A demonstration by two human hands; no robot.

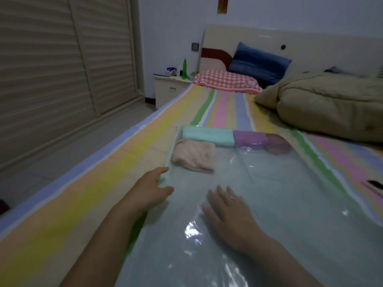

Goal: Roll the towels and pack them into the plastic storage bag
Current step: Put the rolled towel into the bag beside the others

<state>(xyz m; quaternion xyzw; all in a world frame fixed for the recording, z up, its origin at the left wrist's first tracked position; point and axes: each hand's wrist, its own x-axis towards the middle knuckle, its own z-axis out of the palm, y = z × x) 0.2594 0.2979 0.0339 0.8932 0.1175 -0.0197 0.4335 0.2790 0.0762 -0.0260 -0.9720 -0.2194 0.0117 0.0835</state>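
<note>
Striped bedsheet (62, 204): left hand (151, 187) fingers pinch plastic bag (290, 193) edge; right hand (230, 214) fingers flat on bag.

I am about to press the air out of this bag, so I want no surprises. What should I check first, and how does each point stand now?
1. Towels inside the plastic storage bag: the mint towel, purple towel, dark red towel and pink towel lie at its far end. Ok.
2. Towels tightly rolled: the pink towel looks rumpled and loose. Not ok.
3. Right hand flat on the bag, fingers spread. Ok.
4. Left hand steadying the bag: it is at the bag's left edge, but whether it pinches the plastic is unclear. Cannot tell.
5. Bag opening closed: the seal does not show. Cannot tell.
</note>
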